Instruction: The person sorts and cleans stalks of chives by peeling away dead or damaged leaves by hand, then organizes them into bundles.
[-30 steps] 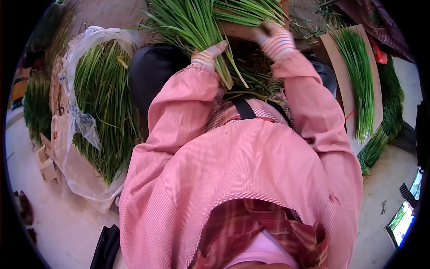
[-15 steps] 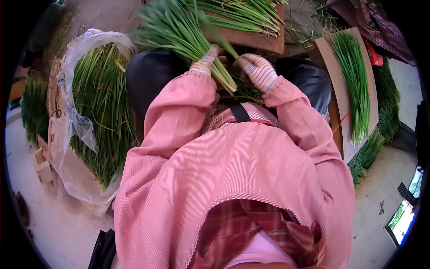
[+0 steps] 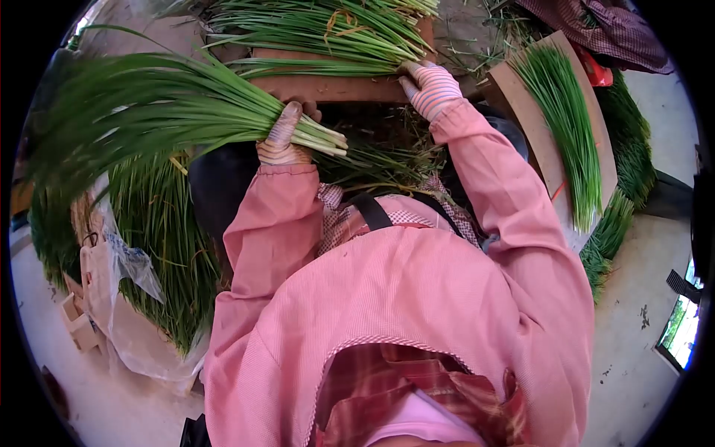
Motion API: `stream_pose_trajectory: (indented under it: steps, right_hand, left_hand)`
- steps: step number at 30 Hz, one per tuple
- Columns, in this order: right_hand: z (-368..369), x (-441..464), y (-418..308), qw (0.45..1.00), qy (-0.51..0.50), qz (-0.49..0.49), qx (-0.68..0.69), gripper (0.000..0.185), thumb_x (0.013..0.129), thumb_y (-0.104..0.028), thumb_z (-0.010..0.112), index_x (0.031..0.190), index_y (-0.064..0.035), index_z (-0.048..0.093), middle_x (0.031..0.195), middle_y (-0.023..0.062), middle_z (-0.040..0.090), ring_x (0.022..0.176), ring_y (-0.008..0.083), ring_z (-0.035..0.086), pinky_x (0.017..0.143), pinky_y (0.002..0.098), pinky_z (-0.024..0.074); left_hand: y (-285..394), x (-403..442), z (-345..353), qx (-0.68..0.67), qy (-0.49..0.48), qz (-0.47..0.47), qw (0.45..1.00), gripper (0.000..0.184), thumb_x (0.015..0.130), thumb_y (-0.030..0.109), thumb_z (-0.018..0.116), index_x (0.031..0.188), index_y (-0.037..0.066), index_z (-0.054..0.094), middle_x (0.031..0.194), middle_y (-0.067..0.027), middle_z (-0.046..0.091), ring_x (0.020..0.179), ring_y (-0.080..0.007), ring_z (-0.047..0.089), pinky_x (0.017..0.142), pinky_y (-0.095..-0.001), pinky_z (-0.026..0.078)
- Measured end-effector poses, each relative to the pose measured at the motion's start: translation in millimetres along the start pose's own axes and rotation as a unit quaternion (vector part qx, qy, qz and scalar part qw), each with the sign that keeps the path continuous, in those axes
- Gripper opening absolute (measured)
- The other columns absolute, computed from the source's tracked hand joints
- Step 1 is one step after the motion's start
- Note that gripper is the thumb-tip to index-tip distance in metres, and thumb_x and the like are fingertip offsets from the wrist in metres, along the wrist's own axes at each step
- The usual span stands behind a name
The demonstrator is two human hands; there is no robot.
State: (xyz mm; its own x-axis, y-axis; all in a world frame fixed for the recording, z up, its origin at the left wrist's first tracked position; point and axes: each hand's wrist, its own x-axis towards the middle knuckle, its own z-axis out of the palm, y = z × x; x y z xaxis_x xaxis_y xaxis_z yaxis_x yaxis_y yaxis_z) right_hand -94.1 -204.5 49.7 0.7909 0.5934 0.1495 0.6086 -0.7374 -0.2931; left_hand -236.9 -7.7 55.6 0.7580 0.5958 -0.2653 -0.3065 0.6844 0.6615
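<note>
My left hand, in a striped glove with the fingertips bare, is wrapped round a bunch of green chives near its pale root ends. The long leaves fan out to the left and blur at their tips. My right hand, gloved the same way, has its fingers closed at the root ends of the chives lying on a brown board. Its fingertips are pinched together there, partly hidden. Loose leaves and trimmings lie in my lap between the two hands.
At left, a clear plastic bag surrounds a large heap of chives. On the right, a slanted board bears a neat bundle, with more greens behind it. Plant scraps litter the floor ahead.
My left hand has moved left and tilted its bunch from upright to nearly sideways. My right hand has gone forward from near the bunch to the pile on the board.
</note>
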Motion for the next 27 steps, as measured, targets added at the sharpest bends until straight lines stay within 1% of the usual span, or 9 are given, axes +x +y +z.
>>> stream_pose_trajectory:
  steps: [4, 10, 12, 13, 14, 15, 16, 21, 27]
  right_hand:
    - [-6.7, 14.7, 0.5, 0.995, -0.039, 0.006, -0.092, 0.022, 0.074, -0.025, 0.055, 0.093, -0.0119, 0.056, 0.083, 0.0149, 0.057, 0.078, 0.0344, 0.053, 0.067, 0.0386, 0.0431]
    - [-25.0, 30.6, -14.1, 0.976, -0.088, -0.097, -0.176, 0.023, 0.068, -0.009, 0.061, 0.09, -0.0058, 0.059, 0.071, 0.008, 0.061, 0.064, 0.0142, 0.056, 0.063, 0.0267, 0.0449]
    - [-19.0, 36.2, -0.6, 0.984, -0.072, -0.103, -0.128, 0.017, 0.069, -0.013, 0.058, 0.084, -0.0046, 0.058, 0.068, 0.0076, 0.059, 0.066, 0.0179, 0.057, 0.063, 0.0294, 0.0449]
    - [-17.8, 37.3, 5.6, 0.995, -0.07, -0.022, 0.07, 0.02, 0.073, -0.019, 0.056, 0.087, -0.0039, 0.057, 0.068, 0.0067, 0.058, 0.064, 0.0181, 0.055, 0.059, 0.0295, 0.0441]
    - [-24.9, 37.4, -3.9, 0.96, -0.068, 0.061, 0.264, 0.025, 0.077, -0.024, 0.053, 0.09, -0.0032, 0.056, 0.068, 0.0057, 0.056, 0.062, 0.0183, 0.054, 0.056, 0.0297, 0.0433]
    - [-39.2, 29.5, -8.5, 0.86, -0.164, 0.193, 0.443, 0.025, 0.079, -0.023, 0.052, 0.087, 0.0, 0.056, 0.063, 0.0026, 0.054, 0.051, 0.0088, 0.047, 0.045, 0.0228, 0.0378]
    - [-40.9, 17.3, -15.6, 0.804, -0.183, 0.203, 0.528, 0.019, 0.079, -0.018, 0.053, 0.085, -0.0011, 0.056, 0.061, 0.0035, 0.054, 0.044, 0.0072, 0.043, 0.04, 0.0197, 0.0329]
    - [-15.5, -25.8, -46.9, 0.752, -0.325, 0.11, 0.562, 0.02, 0.079, -0.011, 0.054, 0.094, 0.0016, 0.053, 0.064, 0.0021, 0.054, 0.049, 0.0069, 0.046, 0.043, 0.0201, 0.0369]
    - [4.1, -31.8, -62.7, 0.738, -0.282, 0.17, 0.588, 0.02, 0.076, -0.013, 0.059, 0.092, -0.002, 0.055, 0.072, 0.0, 0.057, 0.061, 0.006, 0.05, 0.053, 0.0198, 0.0406]
  left_hand:
    - [-6.0, 1.7, -11.5, -0.07, -0.114, -0.104, 0.985, 0.033, 0.065, 0.012, 0.069, 0.092, 0.015, 0.051, 0.076, -0.0002, 0.053, 0.063, -0.0152, 0.05, 0.057, -0.0326, 0.043]
    - [-9.1, 1.3, -10.2, -0.194, -0.077, -0.196, 0.958, 0.02, 0.067, 0.016, 0.069, 0.081, 0.015, 0.055, 0.066, 0.0025, 0.052, 0.053, -0.0106, 0.045, 0.054, -0.0296, 0.039]
    - [-6.4, 0.3, -6.7, -0.186, -0.064, -0.182, 0.963, 0.02, 0.067, 0.016, 0.069, 0.079, 0.015, 0.054, 0.065, 0.0021, 0.052, 0.052, -0.0111, 0.045, 0.052, -0.0294, 0.041]
    - [-5.2, -0.3, -5.8, -0.132, -0.042, -0.164, 0.977, 0.019, 0.069, 0.014, 0.067, 0.081, 0.014, 0.054, 0.066, 0.0029, 0.05, 0.053, -0.0102, 0.044, 0.053, -0.0286, 0.041]
    - [-3.7, -2.5, -3.8, -0.077, -0.019, -0.147, 0.986, 0.018, 0.07, 0.011, 0.065, 0.083, 0.013, 0.053, 0.067, 0.0037, 0.049, 0.054, -0.0094, 0.043, 0.053, -0.0278, 0.041]
    - [-3.8, -5.7, 1.2, 0.001, 0.053, -0.188, 0.981, 0.018, 0.069, 0.011, 0.066, 0.081, 0.011, 0.053, 0.069, 0.0016, 0.051, 0.056, -0.0115, 0.046, 0.053, -0.0295, 0.044]
    - [-15.1, -2.1, -3.3, 0.05, 0.081, -0.194, 0.976, 0.025, 0.067, 0.018, 0.069, 0.082, 0.008, 0.053, 0.071, -0.0018, 0.053, 0.058, -0.0133, 0.049, 0.053, -0.0308, 0.046]
    - [-37.6, -0.1, -5.5, 0.118, 0.024, -0.267, 0.956, 0.031, 0.067, 0.024, 0.069, 0.091, 0.007, 0.057, 0.077, -0.0081, 0.058, 0.064, -0.0202, 0.055, 0.054, -0.0334, 0.048]
    - [-45.2, 12.7, -11.9, 0.076, -0.029, -0.223, 0.972, 0.021, 0.066, 0.008, 0.067, 0.084, 0.004, 0.057, 0.071, -0.009, 0.058, 0.06, -0.0233, 0.056, 0.053, -0.0356, 0.048]
